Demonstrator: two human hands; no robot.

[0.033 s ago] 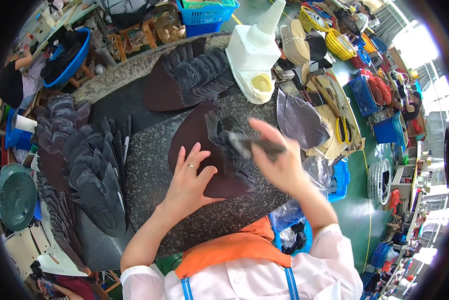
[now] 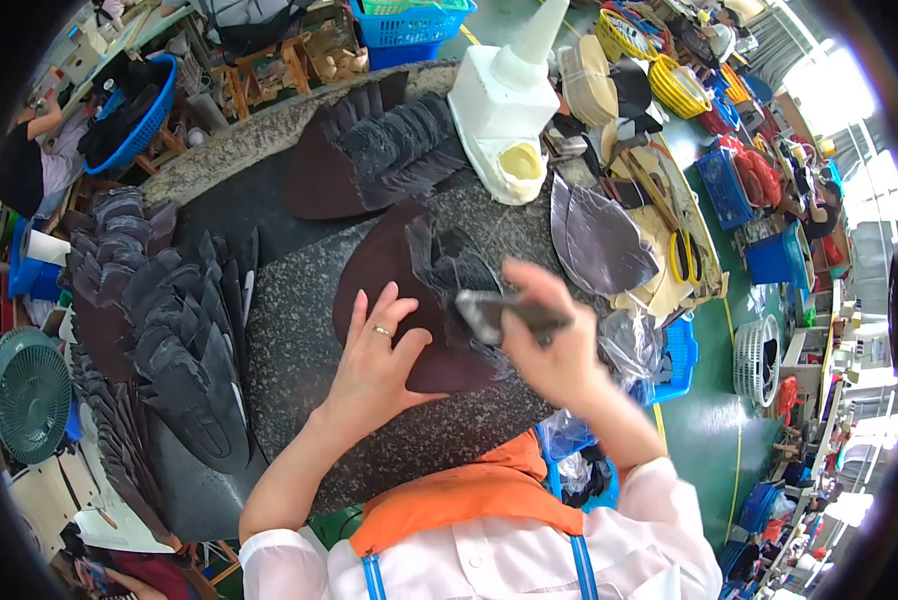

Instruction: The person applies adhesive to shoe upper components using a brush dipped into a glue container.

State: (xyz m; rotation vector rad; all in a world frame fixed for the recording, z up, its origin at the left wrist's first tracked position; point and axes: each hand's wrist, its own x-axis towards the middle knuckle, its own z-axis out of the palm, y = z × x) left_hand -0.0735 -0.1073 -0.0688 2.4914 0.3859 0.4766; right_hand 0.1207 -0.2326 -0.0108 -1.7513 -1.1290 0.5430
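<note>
Hands on dark fanned panels, right hand with tool

Left hand (image 2: 374, 360) open, fingers spread, resting on brown panels (image 2: 379, 265); ring on one finger. Right hand (image 2: 559, 335) closed around a flat tool (image 2: 517, 312), dark with a greyish end; exact type unclear, slight blur. Tool's end is over the fanned black edges of the panels. Can't tell if it touches them.

Panels lie mid-worktop, on a speckled dark worktop (image 2: 389, 440), in front of the person, brown face toward the left, layered edges toward the right. Second fanned pile (image 2: 319, 175) just beyond; more dark pieces (image 2: 184, 370) heaped on the left.

White dispenser (image 2: 504, 100) with cone-shaped top stands beyond the panels, pale yellow stuff in its low front opening. Right of it: bundled beige pieces (image 2: 586, 85), shiny dark piece (image 2: 599, 240), scissors (image 2: 682, 257) with yellow handles.

Off the worktop: green fan (image 2: 29, 380) at left, blue basket (image 2: 681, 360) at right. Person wears an orange apron (image 2: 459, 510) with blue straps over a white shirt.

Labels: any lettering on the tool, dispenser or baskets is too small or blurred to read.
</note>
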